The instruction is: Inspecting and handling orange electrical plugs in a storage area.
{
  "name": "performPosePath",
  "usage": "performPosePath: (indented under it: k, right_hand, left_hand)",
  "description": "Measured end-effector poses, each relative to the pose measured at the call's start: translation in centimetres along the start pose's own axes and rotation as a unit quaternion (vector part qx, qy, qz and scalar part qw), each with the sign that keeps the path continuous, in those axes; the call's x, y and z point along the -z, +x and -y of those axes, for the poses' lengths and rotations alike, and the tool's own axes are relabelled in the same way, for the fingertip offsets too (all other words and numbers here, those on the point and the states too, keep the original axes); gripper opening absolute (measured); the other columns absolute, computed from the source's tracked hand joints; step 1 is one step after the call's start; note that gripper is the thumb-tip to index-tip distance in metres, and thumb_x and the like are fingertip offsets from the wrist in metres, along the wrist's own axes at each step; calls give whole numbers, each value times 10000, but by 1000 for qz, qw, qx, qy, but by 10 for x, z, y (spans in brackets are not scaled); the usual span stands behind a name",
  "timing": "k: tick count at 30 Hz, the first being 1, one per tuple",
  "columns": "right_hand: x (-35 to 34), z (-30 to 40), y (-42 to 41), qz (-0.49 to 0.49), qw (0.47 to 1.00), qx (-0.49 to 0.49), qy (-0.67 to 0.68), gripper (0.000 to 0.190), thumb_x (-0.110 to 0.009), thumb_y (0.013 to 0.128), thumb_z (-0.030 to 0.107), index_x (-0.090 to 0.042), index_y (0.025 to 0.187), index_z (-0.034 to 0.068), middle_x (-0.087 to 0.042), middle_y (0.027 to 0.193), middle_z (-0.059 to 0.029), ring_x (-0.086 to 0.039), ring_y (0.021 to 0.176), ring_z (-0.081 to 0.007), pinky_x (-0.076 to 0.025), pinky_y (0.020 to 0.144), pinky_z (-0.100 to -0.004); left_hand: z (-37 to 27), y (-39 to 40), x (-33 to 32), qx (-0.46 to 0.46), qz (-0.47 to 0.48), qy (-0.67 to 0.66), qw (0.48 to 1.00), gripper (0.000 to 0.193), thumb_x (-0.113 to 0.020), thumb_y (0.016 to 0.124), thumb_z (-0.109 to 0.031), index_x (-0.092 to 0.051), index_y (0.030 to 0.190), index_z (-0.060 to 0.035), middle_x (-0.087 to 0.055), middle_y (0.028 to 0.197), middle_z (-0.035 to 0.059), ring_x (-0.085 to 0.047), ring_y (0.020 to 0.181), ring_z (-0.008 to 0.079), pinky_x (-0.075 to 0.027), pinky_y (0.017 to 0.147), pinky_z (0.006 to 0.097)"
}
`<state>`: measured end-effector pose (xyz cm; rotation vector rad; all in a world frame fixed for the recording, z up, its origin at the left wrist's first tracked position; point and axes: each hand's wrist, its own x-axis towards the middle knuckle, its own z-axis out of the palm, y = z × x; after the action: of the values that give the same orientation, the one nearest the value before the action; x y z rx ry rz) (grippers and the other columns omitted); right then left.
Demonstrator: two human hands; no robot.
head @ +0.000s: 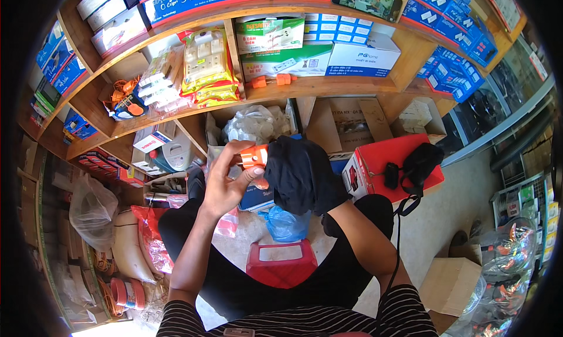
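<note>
My left hand [232,176] grips an orange electrical connector [254,157] between thumb and fingers. A black cloth [294,174] is bunched over my right hand [330,196], hiding its fingers, and its left edge touches the connector. Part of another orange item shows just below my left thumb, too covered to identify. Both hands are raised in front of the lower shelf, between my knees. Beneath them are a dark blue box [258,198] and a blue plastic bag [286,223] on the floor.
Wooden shelves [308,85] hold boxed sockets, and two orange connectors lie on one board. A smartphone [366,1] leans on the top shelf. A red box [374,163] carries a black strap [422,163] at right. A red plastic stool [281,269] stands between my legs. Wrapped fans [506,266] stand right.
</note>
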<state>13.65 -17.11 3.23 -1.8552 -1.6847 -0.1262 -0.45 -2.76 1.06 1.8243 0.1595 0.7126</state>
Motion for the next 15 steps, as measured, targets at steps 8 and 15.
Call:
performPosePath:
  k: [8, 15]
  right_hand:
    - [-10, 1, 12, -95, 981, 148, 79, 217, -620, 820, 122, -524, 977, 6, -523, 935, -248, -543, 867, -429, -443, 748, -490]
    - [-15, 5, 7, -46, 986, 5, 158, 248, -681, 869, 154, -548, 1007, -4, -513, 948, -243, -509, 919, -450, -410, 774, -497]
  left_hand:
    - [6, -9, 10, 5, -39, 25, 999, 369, -703, 945, -246, -566, 1175, 8, -639, 1017, 77, -623, 917, 139, -498, 819, 280]
    - [2, 6, 16, 237, 26, -169, 956, 675, -345, 1047, -605, -584, 771, -37, -477, 531, 19, -502, 495, 110, -359, 517, 257]
